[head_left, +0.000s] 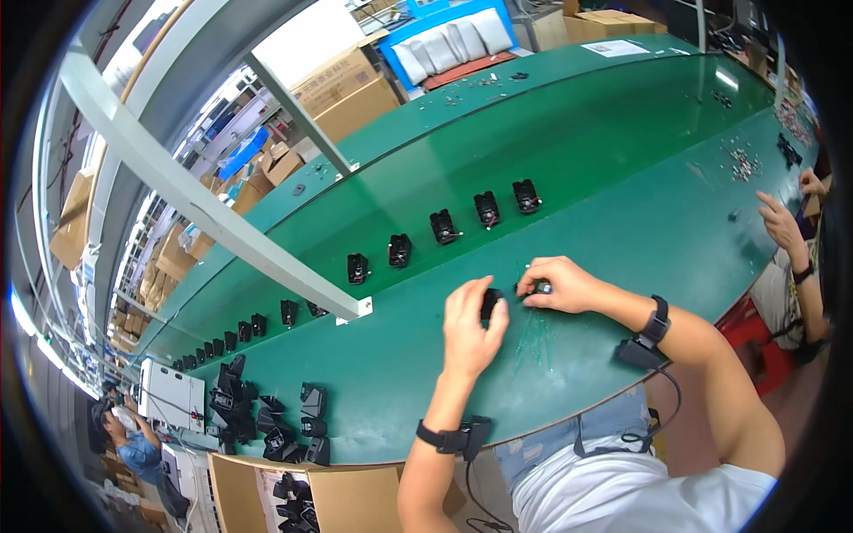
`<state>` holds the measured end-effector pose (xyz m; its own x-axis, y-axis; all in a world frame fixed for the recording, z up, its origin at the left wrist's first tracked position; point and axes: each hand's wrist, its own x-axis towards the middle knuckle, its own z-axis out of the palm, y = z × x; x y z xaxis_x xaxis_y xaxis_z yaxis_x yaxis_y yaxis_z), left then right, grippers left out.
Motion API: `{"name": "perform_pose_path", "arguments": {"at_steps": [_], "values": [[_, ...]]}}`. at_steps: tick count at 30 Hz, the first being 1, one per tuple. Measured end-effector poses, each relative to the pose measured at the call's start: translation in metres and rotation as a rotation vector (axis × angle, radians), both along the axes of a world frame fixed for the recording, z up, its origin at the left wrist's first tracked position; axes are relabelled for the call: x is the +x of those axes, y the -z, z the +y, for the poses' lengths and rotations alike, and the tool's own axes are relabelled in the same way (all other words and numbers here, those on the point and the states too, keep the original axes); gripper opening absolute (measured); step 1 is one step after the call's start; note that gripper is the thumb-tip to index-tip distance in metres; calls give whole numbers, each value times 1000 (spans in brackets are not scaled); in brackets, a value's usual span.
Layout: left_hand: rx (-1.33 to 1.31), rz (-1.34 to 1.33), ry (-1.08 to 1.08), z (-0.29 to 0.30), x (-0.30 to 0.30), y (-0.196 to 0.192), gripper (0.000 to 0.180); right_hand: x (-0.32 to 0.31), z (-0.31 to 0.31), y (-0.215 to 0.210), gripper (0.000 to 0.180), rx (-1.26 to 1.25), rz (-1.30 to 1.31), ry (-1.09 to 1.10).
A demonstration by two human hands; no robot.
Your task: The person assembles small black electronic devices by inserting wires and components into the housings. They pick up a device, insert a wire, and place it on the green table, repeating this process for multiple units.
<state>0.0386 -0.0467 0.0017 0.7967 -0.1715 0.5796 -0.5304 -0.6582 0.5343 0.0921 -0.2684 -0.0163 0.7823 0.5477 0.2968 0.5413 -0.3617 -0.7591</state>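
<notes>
Down at the near edge an open cardboard box [355,499] holds black parts; black straps [453,439] circle both wrists; up on the green worktop [400,369], a heap of black housings [231,400] sits off to the left; and here in front of the person the left hand [475,327] has thumb and fingers curved partway around a black casing [490,305], just above the worktop; the right hand [560,286], right beside it, pinches a small dark piece [543,288] with fingertips nearly together; thin green strands [533,342] lie below; beyond, black units [443,226] stand in a row along the glossy green belt [569,151]; to the right, a co-worker's hand [780,224] hovers near scattered small parts [742,165]; farthest back, cartons [355,96] and a blue-framed rack [382,55].
</notes>
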Motion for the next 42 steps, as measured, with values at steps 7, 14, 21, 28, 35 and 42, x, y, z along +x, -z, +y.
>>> {"name": "perform_pose_path", "arguments": {"at_steps": [7,14,21,28,35,42], "values": [[16,102,-1,-19,23,23,64,-5,-28,-14,44,10,124,-55],[-18,167,49,-7,25,38,58,6,-34,-12,22,156,368,161],[-129,43,204,-17,19,32,49,-2,-24,11,19,385,467,161],[-275,125,305,-40,3,37,42,-17,-15,18,21,386,489,106],[-334,174,212,-34,3,36,39,-29,0,-14,14,384,352,24],[-317,191,155,-31,0,32,37,-28,-9,-14,20,85,-91,141]]}}
